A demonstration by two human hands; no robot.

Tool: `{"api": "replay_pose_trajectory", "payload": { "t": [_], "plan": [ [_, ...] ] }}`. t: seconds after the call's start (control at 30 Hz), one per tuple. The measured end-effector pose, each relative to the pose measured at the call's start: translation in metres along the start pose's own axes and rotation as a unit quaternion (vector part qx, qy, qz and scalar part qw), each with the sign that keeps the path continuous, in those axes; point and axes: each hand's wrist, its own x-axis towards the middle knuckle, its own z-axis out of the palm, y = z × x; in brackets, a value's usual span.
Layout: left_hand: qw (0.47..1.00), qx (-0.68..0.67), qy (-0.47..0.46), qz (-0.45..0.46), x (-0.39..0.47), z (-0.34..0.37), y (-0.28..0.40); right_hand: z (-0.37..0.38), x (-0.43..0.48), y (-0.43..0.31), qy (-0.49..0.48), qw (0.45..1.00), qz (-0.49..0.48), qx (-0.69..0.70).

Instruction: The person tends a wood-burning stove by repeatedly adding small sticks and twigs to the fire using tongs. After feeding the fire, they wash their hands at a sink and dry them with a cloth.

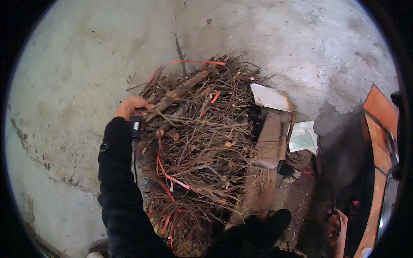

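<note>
At the upper left of a heap of dry brushwood (200, 135), my left hand (132, 107) has its fingers around the end of a thick branch (180, 90) that slopes up to the right. Thin twigs lie under and beside it. A black device on a cord (135, 125) hangs at my left wrist. Low on the right, my right hand (340, 227) is closed on a thin dark rod (327, 179), which points up past the papers. Shadow hides part of that hand's fingers.
Pink-red plastic straps (174, 183) run through the brushwood. A cardboard box (263, 154) with a pale flap (271, 96) stands along its right side. Printed papers (303, 138) lie beyond. An orange-tiled edge (376, 151) curves along the right; a plastered wall (71, 96) rises behind.
</note>
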Motion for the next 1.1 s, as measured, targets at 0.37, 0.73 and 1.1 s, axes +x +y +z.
{"api": "replay_pose_trajectory", "payload": {
  "t": [0.37, 0.73, 1.1],
  "plan": [
    [0.957, 0.254, 0.142, -0.020, -0.034, -0.128, 0.038, -0.051, -0.035, 0.008, -0.017, 0.996, -0.048, -0.068],
    [0.940, 0.182, 0.001, 0.289, -0.229, 0.072, 0.278, -0.025, -0.071, -0.021, -0.217, 0.971, 0.006, 0.097],
    [0.765, 0.077, -0.309, 0.560, -0.332, 0.520, 0.227, -0.081, -0.083, 0.021, -0.021, 0.997, 0.018, 0.067]
  ]
}}
